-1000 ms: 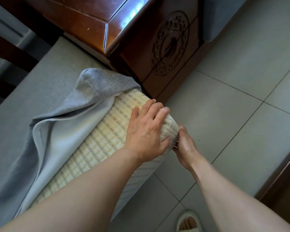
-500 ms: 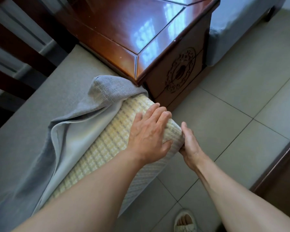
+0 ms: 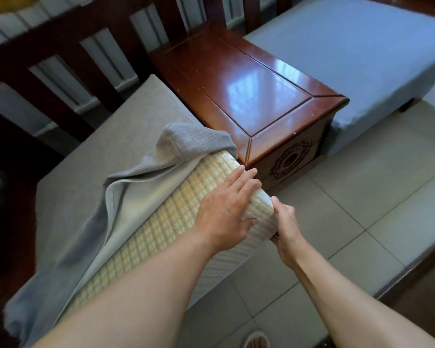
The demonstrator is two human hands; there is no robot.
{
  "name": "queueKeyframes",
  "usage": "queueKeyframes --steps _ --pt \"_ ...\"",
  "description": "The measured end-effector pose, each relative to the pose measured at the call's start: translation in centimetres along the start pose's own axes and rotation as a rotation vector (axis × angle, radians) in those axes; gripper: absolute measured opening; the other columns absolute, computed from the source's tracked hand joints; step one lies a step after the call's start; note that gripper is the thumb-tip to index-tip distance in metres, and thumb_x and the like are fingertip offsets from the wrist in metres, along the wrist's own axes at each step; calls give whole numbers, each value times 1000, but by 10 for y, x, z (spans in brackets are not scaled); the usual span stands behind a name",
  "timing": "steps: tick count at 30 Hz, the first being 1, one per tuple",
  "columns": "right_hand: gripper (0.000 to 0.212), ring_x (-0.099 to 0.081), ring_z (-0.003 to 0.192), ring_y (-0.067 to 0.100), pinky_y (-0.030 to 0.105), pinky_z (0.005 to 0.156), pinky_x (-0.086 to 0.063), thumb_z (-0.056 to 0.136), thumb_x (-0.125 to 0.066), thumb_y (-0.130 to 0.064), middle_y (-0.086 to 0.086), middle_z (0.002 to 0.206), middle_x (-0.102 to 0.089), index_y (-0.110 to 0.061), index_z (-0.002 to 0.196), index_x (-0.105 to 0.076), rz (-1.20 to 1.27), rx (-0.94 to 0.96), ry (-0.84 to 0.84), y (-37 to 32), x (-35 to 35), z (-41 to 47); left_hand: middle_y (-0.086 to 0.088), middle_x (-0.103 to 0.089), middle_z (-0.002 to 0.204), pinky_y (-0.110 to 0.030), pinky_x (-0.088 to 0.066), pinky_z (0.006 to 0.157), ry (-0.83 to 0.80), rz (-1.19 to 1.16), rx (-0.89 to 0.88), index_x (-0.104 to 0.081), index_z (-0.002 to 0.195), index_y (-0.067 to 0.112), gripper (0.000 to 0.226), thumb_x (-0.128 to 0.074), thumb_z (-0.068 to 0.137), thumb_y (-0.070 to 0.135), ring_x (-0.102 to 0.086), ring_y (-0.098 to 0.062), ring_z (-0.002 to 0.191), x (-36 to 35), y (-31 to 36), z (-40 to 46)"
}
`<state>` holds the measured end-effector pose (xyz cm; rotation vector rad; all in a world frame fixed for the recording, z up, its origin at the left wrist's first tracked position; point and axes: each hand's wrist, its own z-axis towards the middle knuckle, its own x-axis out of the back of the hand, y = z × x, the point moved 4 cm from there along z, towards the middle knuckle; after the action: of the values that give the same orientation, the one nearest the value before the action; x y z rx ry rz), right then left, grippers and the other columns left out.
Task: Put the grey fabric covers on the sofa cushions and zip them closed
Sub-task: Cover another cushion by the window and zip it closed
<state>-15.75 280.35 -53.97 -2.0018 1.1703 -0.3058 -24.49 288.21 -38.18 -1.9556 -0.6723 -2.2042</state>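
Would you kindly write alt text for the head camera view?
Two bare hands work at a cushion's front corner: the left hand presses flat on its yellow woven top, the right hand grips its front edge. The grey fabric cover is peeled back, beside a glossy wooden side table.

The left hand (image 3: pixel 227 209) lies flat, palm down, fingers (image 3: pixel 246 183) spread on the cushion (image 3: pixel 161 227) corner. The right hand (image 3: pixel 285 233) pinches that corner's front edge, both forearms extended.
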Motion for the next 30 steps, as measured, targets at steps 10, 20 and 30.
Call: queueKeyframes --steps 10,20,30 --pt "75 -62 104 24 49 95 -48 54 -63 -73 6 113 -65 -21 108 -62 -98 52 -18 -63 -32 -19 -5 -15 157 -24 -16 112 33 -70 200 -32 143 16 83 -76 74 31 -12 -17 145 71 -15 6" --pt "88 -63 102 23 40 74 -56 44 -64 -80 2 114 -64 -22 110 -64 -142 99 -82 -166 -103 -40 1 -52 126 -28 -36 90 40 -114 301 -42 130 21 69 -78 71 27 -49 -19 117 175 -63 60" --pt "89 -65 99 18 39 87 -51 45 -59 -81 -1 110 -67 -20 109 -65 -192 156 -55 -224 -139 -13 2 -56 118 -28 -37 88 24 -166 314 -43 129 22 68 -78 71 30 -53 -19 112 201 -104 120"
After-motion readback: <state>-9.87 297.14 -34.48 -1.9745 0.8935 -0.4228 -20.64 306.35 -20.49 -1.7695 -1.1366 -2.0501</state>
